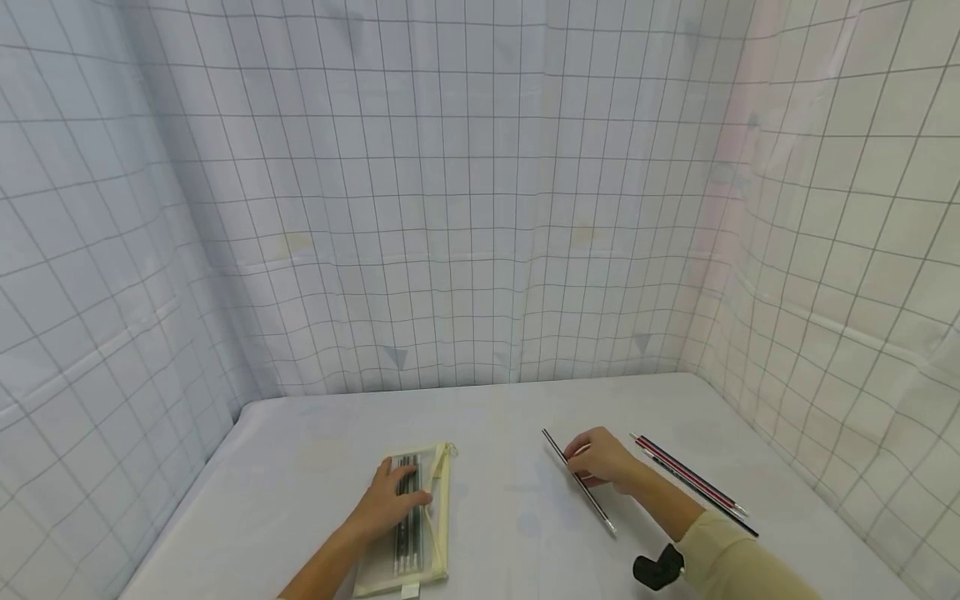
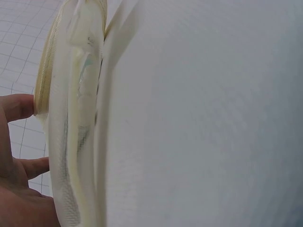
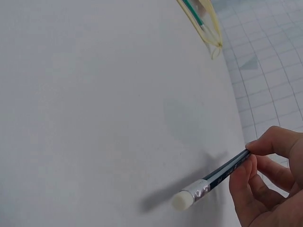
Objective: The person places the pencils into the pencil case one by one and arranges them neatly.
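My right hand [image 1: 602, 458] pinches a dark pencil [image 1: 592, 500] near its middle, thumb against fingers. In the right wrist view the pencil's white eraser [image 3: 181, 201] and silver ferrule point toward the camera, and a shadow falls on the table beneath. On the left, my left hand [image 1: 386, 502] lies on a see-through pencil pouch [image 1: 442, 533] with pale yellow edging, fingers spread over its top. Several pencils [image 1: 408, 542] show through the pouch. In the left wrist view the pouch [image 2: 61, 118] is seen edge-on, with fingertips touching its side.
Several more pencils [image 1: 697, 479], dark and red, lie slantwise on the white table [image 1: 495, 467] beyond the right forearm. A small black object [image 1: 657, 568] is by the right sleeve. White gridded cloth [image 1: 465, 208] stands around the back and sides.
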Available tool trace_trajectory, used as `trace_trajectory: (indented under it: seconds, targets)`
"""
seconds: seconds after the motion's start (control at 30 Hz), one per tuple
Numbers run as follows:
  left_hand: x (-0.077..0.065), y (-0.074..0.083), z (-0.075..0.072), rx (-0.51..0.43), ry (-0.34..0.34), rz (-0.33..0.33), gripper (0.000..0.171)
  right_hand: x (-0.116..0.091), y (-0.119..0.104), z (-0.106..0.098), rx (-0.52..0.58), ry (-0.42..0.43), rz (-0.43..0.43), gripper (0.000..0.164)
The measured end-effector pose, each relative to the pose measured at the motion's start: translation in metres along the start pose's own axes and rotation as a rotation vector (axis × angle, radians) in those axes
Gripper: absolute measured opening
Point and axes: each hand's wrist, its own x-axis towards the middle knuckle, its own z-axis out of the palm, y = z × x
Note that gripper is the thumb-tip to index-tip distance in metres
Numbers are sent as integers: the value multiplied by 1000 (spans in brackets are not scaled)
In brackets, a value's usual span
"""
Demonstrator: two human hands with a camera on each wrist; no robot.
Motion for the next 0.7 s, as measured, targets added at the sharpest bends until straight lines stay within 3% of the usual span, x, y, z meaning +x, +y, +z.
trace_trajectory:
  seconds: [0.37,0.7]
  targets:
    - [0,-2,0,-9,-6,-14,73,4,-7,37,33,-45,1,17]
    - [1,1,0,-14,-5,-22,74,5,-25,77,117,-156,-45,18]
